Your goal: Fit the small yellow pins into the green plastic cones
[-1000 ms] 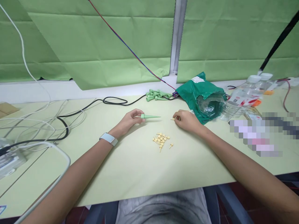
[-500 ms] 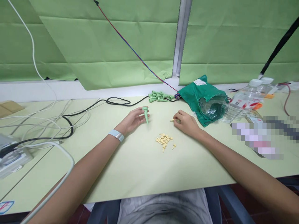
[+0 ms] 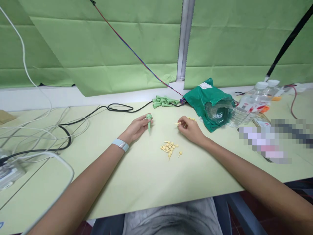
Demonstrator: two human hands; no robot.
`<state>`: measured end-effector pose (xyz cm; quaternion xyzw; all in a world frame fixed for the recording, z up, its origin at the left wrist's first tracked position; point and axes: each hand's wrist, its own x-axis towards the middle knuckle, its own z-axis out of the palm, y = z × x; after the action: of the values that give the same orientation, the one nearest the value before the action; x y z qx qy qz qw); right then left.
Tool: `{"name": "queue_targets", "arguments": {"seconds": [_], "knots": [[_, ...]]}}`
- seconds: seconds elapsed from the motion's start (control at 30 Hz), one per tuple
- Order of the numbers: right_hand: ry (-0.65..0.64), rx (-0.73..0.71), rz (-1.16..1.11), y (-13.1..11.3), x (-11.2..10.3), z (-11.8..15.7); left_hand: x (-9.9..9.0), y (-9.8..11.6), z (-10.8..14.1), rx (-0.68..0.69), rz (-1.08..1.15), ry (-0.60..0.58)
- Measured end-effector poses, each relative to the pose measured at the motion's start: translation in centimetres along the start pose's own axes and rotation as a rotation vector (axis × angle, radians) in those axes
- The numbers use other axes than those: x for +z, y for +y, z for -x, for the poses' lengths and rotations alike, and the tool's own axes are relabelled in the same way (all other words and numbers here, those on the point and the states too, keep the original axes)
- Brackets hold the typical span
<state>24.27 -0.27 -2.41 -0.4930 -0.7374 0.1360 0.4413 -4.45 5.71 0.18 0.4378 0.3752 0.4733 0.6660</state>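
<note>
My left hand point(image 3: 137, 128) holds a green cone-shaped piece point(image 3: 149, 124) upright between thumb and fingers, its tip pointing down. In my right hand point(image 3: 190, 129), a small yellow pin point(image 3: 177, 123) is pinched, its thin end pointing left toward the green cone. The two hands are apart. Between them and nearer the front, a loose pile of small yellow pieces point(image 3: 168, 147) lies on the table point(image 3: 137, 182), with a single one point(image 3: 180, 153) just to its right. Some yellow pieces point(image 3: 192, 119) show behind my right hand.
Several green cones point(image 3: 162, 101) lie at the back by the wall. To the right are a green plastic bag point(image 3: 205, 101), clear bottles point(image 3: 255, 102) and a blurred flat object point(image 3: 264, 143). White and black cables point(image 3: 70, 137) spread over the left side.
The view has shifted slightly. My left fingers have closed more around the green cone. My right hand has turned, showing more of the yellow pin and the yellow pieces behind.
</note>
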Motion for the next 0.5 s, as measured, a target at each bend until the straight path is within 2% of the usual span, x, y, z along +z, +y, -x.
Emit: {"name": "queue_targets", "arguments": {"seconds": [0.17,0.3,0.5], "knots": [[-0.015,0.038,-0.133,0.7,0.4,-0.1,-0.3,-0.2,0.2,-0.006,0.028,-0.032],[-0.024,0.110,-0.214,1.3,0.5,-0.3,-0.2,-0.2,0.0,-0.014,0.043,-0.013],[-0.061,0.234,-0.369,0.6,1.0,-1.0,0.0,-0.4,-0.4,-0.038,0.046,-0.012]]}}
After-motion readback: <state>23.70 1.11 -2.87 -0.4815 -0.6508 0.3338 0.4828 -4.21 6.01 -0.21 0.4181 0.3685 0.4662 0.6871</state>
